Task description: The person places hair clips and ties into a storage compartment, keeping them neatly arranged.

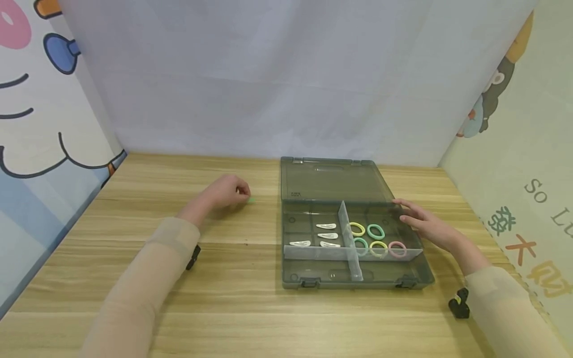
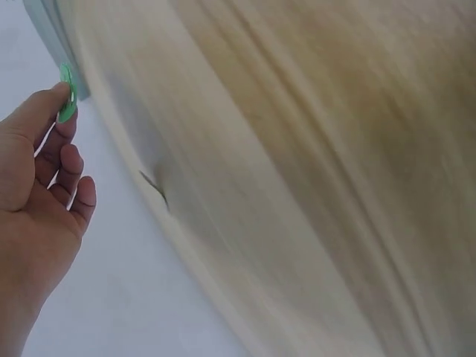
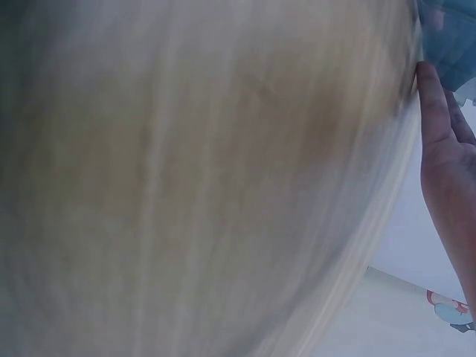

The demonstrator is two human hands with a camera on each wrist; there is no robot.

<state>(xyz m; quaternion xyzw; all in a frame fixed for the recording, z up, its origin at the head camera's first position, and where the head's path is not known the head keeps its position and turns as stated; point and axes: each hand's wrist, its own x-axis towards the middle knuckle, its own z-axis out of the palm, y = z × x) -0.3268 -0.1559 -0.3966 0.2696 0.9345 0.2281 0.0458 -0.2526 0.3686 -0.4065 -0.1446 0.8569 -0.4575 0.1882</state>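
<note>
Between thumb and forefinger, my left hand (image 1: pixel 227 191) pinches a small green snap hair clip (image 2: pixel 68 94), held just above the table left of the box. The open dark translucent box (image 1: pixel 358 284) has crossing clear dividers (image 1: pixel 313 253). Several white snap hair clips (image 1: pixel 328 235) lie in its left rear compartment. Several hair ties, among them a yellow hair tie (image 1: pixel 357 223), a green hair tie (image 1: pixel 376 238) and a pink hair tie (image 1: pixel 397 242), lie in the right rear compartment. My right hand (image 1: pixel 425 226) rests with extended fingers on the box's right edge.
The box's lid (image 1: pixel 335 180) lies folded back toward the rear curtain (image 1: pixel 277 99). Wood-grain table (image 1: pixel 233 308) extends around the box. Printed panels stand at the left and right sides.
</note>
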